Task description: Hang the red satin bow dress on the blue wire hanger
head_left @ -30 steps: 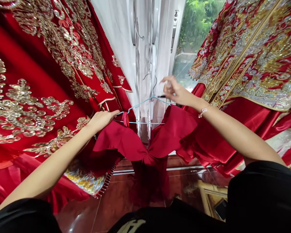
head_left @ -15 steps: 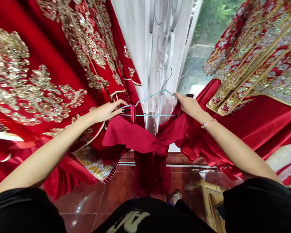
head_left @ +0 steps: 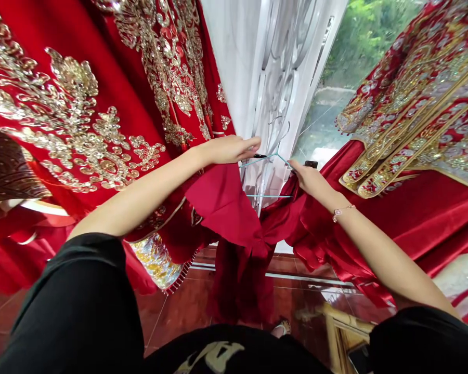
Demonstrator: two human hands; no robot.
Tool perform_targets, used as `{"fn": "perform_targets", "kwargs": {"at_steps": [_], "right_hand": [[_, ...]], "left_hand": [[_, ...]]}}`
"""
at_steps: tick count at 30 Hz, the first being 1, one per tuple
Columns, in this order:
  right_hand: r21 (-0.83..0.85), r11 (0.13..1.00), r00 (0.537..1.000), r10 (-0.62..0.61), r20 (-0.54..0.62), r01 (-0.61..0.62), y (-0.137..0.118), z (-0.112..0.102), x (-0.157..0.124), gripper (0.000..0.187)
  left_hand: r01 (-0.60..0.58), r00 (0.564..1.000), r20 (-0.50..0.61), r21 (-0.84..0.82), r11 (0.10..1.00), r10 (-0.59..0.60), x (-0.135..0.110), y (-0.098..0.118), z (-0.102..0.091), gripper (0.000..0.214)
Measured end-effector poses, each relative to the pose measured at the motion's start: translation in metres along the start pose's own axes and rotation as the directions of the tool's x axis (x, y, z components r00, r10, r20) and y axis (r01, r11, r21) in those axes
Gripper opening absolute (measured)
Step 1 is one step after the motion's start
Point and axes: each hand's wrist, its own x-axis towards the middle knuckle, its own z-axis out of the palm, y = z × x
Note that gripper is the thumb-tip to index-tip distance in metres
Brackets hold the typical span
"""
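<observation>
Head view: tiled floor (head_left: 171, 306) below, left hand (head_left: 228, 149) holding red satin (head_left: 222, 205), right hand (head_left: 312, 182) pinching a wire hanger (head_left: 267, 158).

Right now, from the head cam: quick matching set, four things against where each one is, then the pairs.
Things:
1 left hand
2 right hand
3 teal wire hanger hook
4 bracelet

Places:
A on the right wrist
B rising in front of the white curtain
C at the hanger's right end
D at the hanger's left end, above the red satin cloth

Pairs: 1-D, 2-C, 3-B, 4-A
</observation>
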Motion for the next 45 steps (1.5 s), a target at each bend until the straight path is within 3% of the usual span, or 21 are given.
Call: {"fn": "perform_targets", "kwargs": {"at_steps": [3, 6, 9, 11, 15, 20, 23, 25, 28, 30, 32, 33, 34, 36, 38, 41, 45], "right_hand": [[0.012, 1.000, 1.000, 0.025, -0.006, -0.025, -0.005, 0.000, -0.005, 0.055], [0.025, 0.997, 0.997, 0.077, 0.003, -0.077, -0.010, 0.000, -0.011, 0.060], [0.102, 0.989, 0.994, 0.111, -0.003, -0.110, -0.012, -0.002, -0.018, 0.063], [0.230, 0.971, 0.997, 0.076, -0.031, -0.067, -0.009, -0.003, -0.025, 0.060], [0.495, 0.869, 0.990, 0.091, -0.106, -0.027, 0.010, 0.002, -0.043, 0.052], [0.709, 0.695, 0.988, 0.152, 0.019, -0.121, 0.041, 0.016, -0.062, 0.063], [0.747, 0.642, 0.980, 0.189, 0.065, -0.174, 0.054, 0.018, -0.065, 0.066], [0.750, 0.636, 0.980, 0.184, 0.080, -0.181, 0.058, 0.017, -0.068, 0.063], [0.674, 0.715, 0.964, 0.265, -0.016, -0.185, 0.048, 0.013, -0.077, 0.051], [0.498, 0.825, 0.909, 0.387, -0.154, -0.267, 0.030, 0.010, -0.085, 0.044], [0.286, 0.876, 0.855, 0.459, -0.243, -0.389, 0.009, 0.008, -0.088, 0.046], [0.214, 0.874, 0.845, 0.480, -0.235, -0.437, 0.000, 0.008, -0.087, 0.050], [0.179, 0.863, 0.844, 0.501, -0.193, -0.472, -0.008, 0.009, -0.084, 0.055], [0.222, 0.835, 0.844, 0.530, -0.082, -0.503, -0.014, 0.013, -0.076, 0.064], [0.372, 0.788, 0.843, 0.538, -0.026, -0.491, -0.010, 0.019, -0.067, 0.070], [0.604, 0.691, 0.830, 0.552, -0.084, -0.399, 0.002, 0.025, -0.061, 0.074], [0.767, 0.562, 0.768, 0.623, -0.148, -0.308, 0.005, 0.024, -0.065, 0.072]], "left_hand": [[0.006, 0.990, -0.144, -0.020, 1.000, -0.008, 0.017, 0.015, -0.002, 0.029], [0.045, 0.966, -0.251, -0.061, 0.997, -0.059, 0.013, 0.033, -0.011, 0.033], [0.042, 0.975, -0.217, -0.043, 0.998, -0.050, -0.011, 0.048, -0.011, 0.032], [0.081, 0.971, -0.223, -0.026, 0.996, -0.085, -0.034, 0.048, -0.003, 0.029], [0.247, 0.911, -0.302, -0.149, 0.958, -0.282, -0.074, 0.020, 0.026, 0.033], [0.300, 0.938, -0.058, -0.355, 0.885, -0.341, -0.074, -0.017, 0.052, 0.053], [0.397, 0.914, 0.089, -0.388, 0.832, -0.395, -0.059, -0.020, 0.058, 0.057], [0.403, 0.913, 0.108, -0.376, 0.834, -0.393, -0.054, -0.019, 0.058, 0.057], [0.286, 0.941, -0.087, -0.317, 0.905, -0.328, -0.054, -0.008, 0.056, 0.055], [0.210, 0.919, -0.294, -0.196, 0.958, -0.262, -0.054, 0.008, 0.057, 0.045], [0.099, 0.908, -0.402, -0.058, 0.993, -0.114, -0.043, 0.034, 0.062, 0.034], [0.013, 0.916, -0.402, -0.010, 1.000, -0.016, -0.033, 0.049, 0.067, 0.032], [-0.086, 0.924, -0.371, 0.023, 0.996, 0.088, -0.019, 0.064, 0.071, 0.031], [-0.176, 0.931, -0.316, 0.050, 0.983, 0.183, 0.016, 0.089, 0.078, 0.030], [-0.099, 0.964, -0.232, 0.154, 0.983, 0.134, 0.053, 0.104, 0.079, 0.030], [0.024, 0.999, -0.033, 0.256, 0.966, -0.016, 0.096, 0.109, 0.070, 0.031], [-0.023, 0.993, 0.118, 0.209, 0.978, -0.002, 0.122, 0.110, 0.063, 0.032]]}}
